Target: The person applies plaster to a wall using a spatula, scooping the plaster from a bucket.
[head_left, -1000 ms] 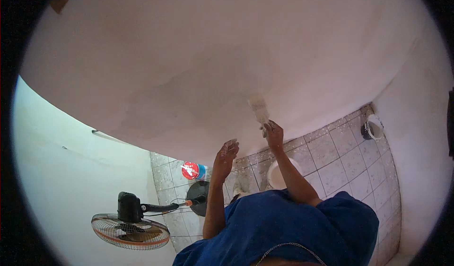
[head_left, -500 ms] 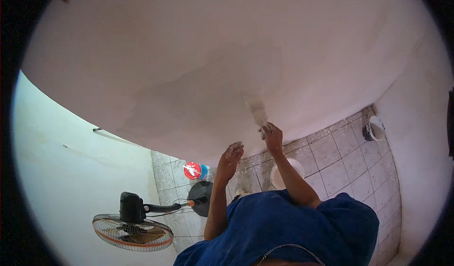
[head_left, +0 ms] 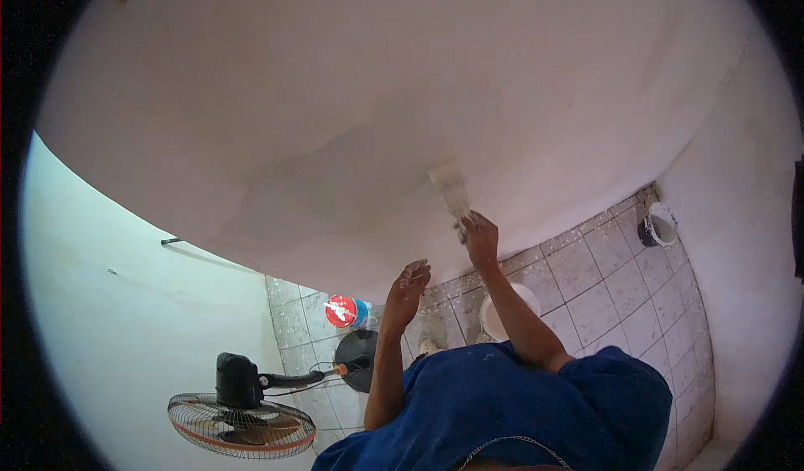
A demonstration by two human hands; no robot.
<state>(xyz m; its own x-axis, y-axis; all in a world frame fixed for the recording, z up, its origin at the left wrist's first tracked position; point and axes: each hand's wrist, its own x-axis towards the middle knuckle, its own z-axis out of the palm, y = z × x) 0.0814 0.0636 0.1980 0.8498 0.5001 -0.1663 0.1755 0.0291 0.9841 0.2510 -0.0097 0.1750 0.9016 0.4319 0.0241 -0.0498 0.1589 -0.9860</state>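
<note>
Down by our blue shirt (head_left: 536,404), we are lifting our left hand (head_left: 409,283) with its fingers loosely curled and holding nothing. Beyond it, we are gripping a putty knife (head_left: 450,190) in our right hand (head_left: 481,238), fingers clamped round its handle, its blade lying flat against the pale wall (head_left: 377,94) above the tiled floor (head_left: 603,287).

I am seeing my right hand (head_left: 481,235) covering the handle of the putty knife (head_left: 450,188), so only its smeared blade is showing, and my left hand (head_left: 409,283) is too small and blurred to tell whether it is holding anything. My forearm is hiding part of the white bucket (head_left: 496,320), and the fan's (head_left: 241,422) cage is blurring toward the lower rim.
</note>
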